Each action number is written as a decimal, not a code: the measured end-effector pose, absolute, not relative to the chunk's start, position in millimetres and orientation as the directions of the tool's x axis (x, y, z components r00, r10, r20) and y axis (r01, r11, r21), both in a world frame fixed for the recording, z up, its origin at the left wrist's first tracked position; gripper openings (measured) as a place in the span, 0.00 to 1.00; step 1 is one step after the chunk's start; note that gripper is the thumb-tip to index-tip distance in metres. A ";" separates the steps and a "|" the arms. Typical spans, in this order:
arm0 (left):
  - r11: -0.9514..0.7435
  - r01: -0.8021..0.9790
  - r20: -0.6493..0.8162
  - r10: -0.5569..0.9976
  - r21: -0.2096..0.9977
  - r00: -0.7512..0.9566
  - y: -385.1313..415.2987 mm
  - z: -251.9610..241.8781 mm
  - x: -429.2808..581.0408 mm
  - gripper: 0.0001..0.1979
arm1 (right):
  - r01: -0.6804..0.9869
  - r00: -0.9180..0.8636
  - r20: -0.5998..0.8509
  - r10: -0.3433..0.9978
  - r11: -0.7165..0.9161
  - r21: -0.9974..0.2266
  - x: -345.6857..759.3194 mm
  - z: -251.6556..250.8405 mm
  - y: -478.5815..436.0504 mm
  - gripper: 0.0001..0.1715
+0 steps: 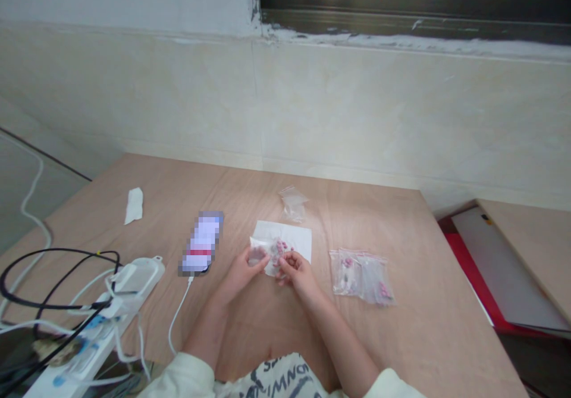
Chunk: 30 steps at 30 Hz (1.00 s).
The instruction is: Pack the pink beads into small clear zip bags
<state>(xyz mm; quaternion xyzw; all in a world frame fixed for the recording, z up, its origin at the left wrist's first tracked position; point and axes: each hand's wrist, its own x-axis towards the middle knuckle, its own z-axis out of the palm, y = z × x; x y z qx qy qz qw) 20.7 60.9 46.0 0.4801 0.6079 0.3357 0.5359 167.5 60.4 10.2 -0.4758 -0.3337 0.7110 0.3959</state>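
left hand [239,273] and right hand [297,269] both clenched on a small clear bag [261,255], centre of frame, just above a white paper sheet [297,236]. pink pieces [280,248] inside, several, too small to count.

risk: seal of held bag cannot be made out. if open, a slack pinch or tilt could spill the pieces onto the wooden table [401,338]. they could then scatter toward the pixelated phone [201,243] at left, or mix with the two overlapping zip bags [361,277] at right, which hold similar pink pieces.

count: bags 4 (1 held, 2 at right, 1 crumpled bag [293,203] above the paper); paper sheet 1; tissue [134,205] 1, upper left; phone 1; power strip [96,332] 1, lower left.
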 end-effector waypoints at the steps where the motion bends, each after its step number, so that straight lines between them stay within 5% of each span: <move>1: 0.314 0.193 -0.336 0.937 0.930 0.094 57.1 47.0 18.5 0.14 | -0.252 -0.190 -0.383 0.904 -0.422 -0.871 170.5 13.1 59.6 0.19; 5: 0.313 0.112 -0.332 0.881 0.943 0.337 48.4 49.5 5.8 0.23 | -0.139 0.010 -0.231 0.973 -0.227 -0.964 188.1 26.2 58.8 0.12; 9: 0.274 0.161 -0.290 0.954 0.948 0.080 56.6 55.1 3.6 0.16 | 0.116 -0.013 -0.056 0.998 -0.054 -0.992 201.3 44.5 59.7 0.10; 12: 0.224 0.217 -0.264 0.948 0.950 0.176 63.0 66.1 12.9 0.14 | 0.240 -0.138 0.042 0.990 0.074 -0.968 202.1 56.6 58.4 0.11; 18: 0.114 0.267 -0.183 0.951 0.957 0.249 59.1 81.2 20.1 0.12 | 0.288 -0.034 -0.028 0.999 -0.017 -0.957 199.3 56.4 53.0 0.12; 30: 0.067 0.282 -0.166 0.924 0.957 0.344 59.9 80.4 13.3 0.09 | 0.289 -0.121 -0.121 0.985 -0.081 -0.954 197.2 52.5 62.9 0.07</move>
